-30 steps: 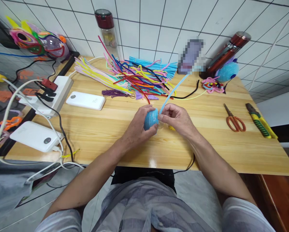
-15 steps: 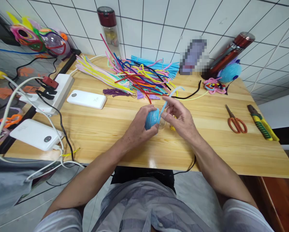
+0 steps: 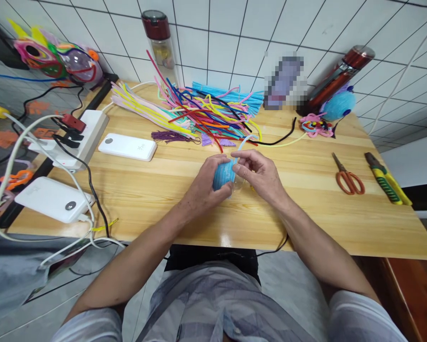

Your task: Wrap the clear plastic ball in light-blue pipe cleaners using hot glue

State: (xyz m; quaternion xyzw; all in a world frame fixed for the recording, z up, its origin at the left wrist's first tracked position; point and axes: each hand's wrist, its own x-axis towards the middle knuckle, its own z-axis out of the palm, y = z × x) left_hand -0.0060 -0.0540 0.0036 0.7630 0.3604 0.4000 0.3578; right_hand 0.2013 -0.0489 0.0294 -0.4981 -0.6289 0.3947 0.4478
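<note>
A clear rounded plastic piece partly covered with blue pipe cleaner, the blue-wrapped ball (image 3: 223, 175), is held just above the table near its middle. My left hand (image 3: 205, 179) is closed round its left side, thumb in front and fingers behind. On the right, bare clear plastic shows beneath my right hand (image 3: 260, 175). That hand pinches a light blue pipe cleaner (image 3: 242, 146) between thumb and forefinger, against the ball's wrapped edge. The strand's free end curves up and away. A small yellow thing behind my right hand is mostly hidden.
A heap of coloured pipe cleaners (image 3: 213, 111) lies at the back. Orange-handled scissors (image 3: 349, 182) and pliers (image 3: 387, 180) lie on the right. A red flask (image 3: 338, 78) stands behind a finished blue ball (image 3: 339, 105). Power banks (image 3: 127, 147) and a power strip (image 3: 88, 137) with cables occupy the left.
My right hand has moved left and slightly down, closer to the ball, with the blue pipe cleaner's free end now lower and further left. My left hand keeps its grip.
</note>
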